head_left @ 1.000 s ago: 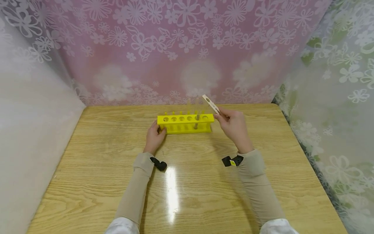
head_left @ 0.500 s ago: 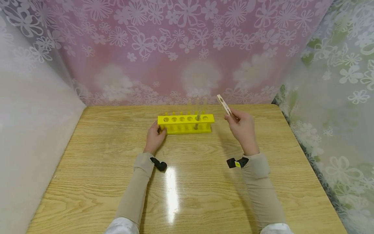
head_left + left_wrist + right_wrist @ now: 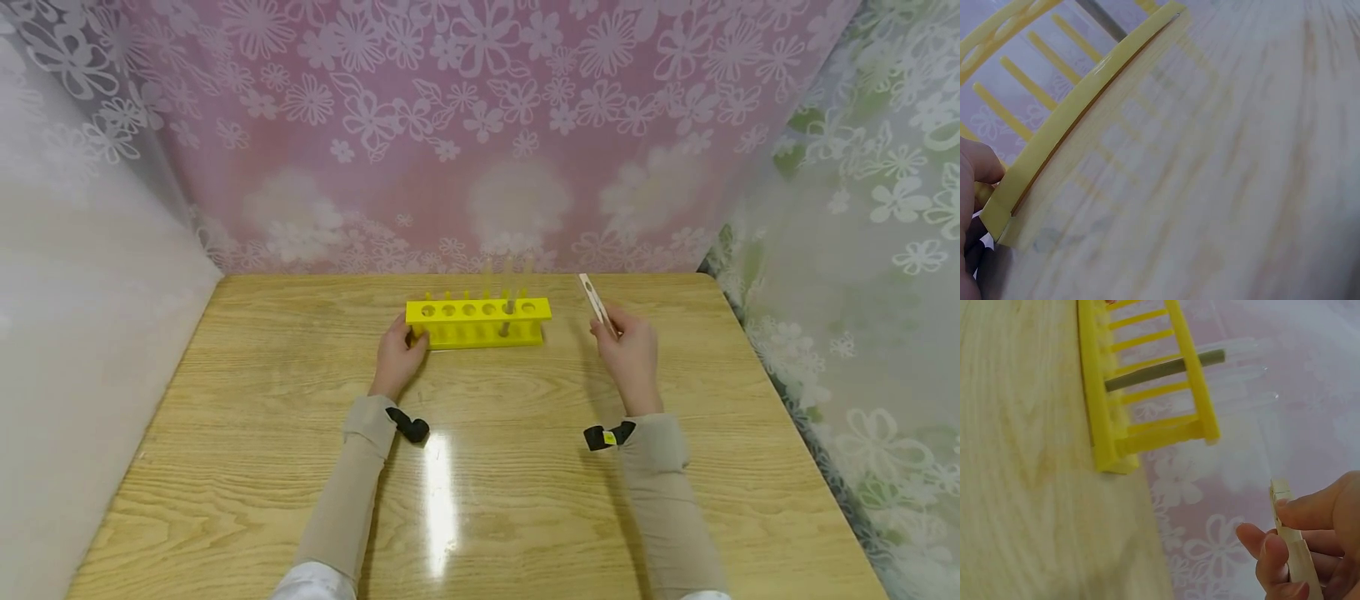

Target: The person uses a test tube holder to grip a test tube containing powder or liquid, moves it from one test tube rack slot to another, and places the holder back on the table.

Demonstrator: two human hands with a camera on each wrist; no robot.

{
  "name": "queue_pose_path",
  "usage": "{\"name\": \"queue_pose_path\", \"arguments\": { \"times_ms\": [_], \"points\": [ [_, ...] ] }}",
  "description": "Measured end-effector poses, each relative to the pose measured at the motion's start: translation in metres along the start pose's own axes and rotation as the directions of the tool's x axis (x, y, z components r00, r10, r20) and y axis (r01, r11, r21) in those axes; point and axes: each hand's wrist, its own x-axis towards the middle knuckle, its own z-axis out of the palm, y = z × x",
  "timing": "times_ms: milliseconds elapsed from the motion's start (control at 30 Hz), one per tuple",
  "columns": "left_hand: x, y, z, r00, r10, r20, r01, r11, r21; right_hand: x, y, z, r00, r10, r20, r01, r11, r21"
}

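Note:
A yellow plastic test tube rack (image 3: 478,311) stands on the table, with a row of round holes along its top. My left hand (image 3: 400,360) grips the rack's left end, fingers and thumb around the end post; part of that hand is hidden behind it. To the right of the rack, my right hand (image 3: 630,354) holds a pale wooden test tube clamp (image 3: 596,302), its far end pointing up and away. Several clear test tubes (image 3: 1250,400) rise behind the rack's right half. A dark greenish-grey rod (image 3: 1147,375) leans through one hole near the right end.
The wood-grain table (image 3: 480,500) reaches back to a pink flowered curtain (image 3: 480,183). Pale sheeting (image 3: 90,292) borders the left side, and a green-and-white flowered curtain (image 3: 877,333) the right.
My right hand, with the test tube clamp, has moved from beside the rack's right end to the right and then a little toward me. My left hand keeps its place on the rack.

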Motion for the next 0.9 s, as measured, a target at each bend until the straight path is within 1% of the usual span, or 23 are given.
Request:
{"name": "queue_pose_path", "arguments": {
  "times_ms": [200, 433, 600, 767, 900],
  "points": [
    [0.001, 0.0, 0.0, 1.0, 0.006, -0.004, -0.006, 1.0, -0.007, -0.007, 0.018, 0.009, 0.994, 0.109, -0.01, -0.109, 0.993, -0.041],
    [-0.001, -0.002, 0.0, 1.0, 0.014, 0.001, -0.014, 1.0, -0.02, -0.016, 0.04, 0.022, 0.974, 0.222, -0.038, -0.224, 0.971, -0.082],
    [-0.001, -0.003, -0.001, 1.0, 0.021, -0.008, -0.021, 1.0, -0.022, -0.02, 0.055, 0.033, 0.963, 0.259, -0.073, -0.265, 0.959, -0.099],
    [0.0, -0.003, 0.0, 0.999, 0.035, -0.008, -0.035, 0.999, -0.015, -0.024, 0.061, 0.039, 0.951, 0.301, -0.066, -0.306, 0.946, -0.106],
    [0.0, -0.003, 0.0, 0.999, 0.032, -0.006, -0.032, 0.999, -0.013, -0.027, 0.063, 0.042, 0.949, 0.302, -0.086, -0.31, 0.945, -0.102]
  ]
}}
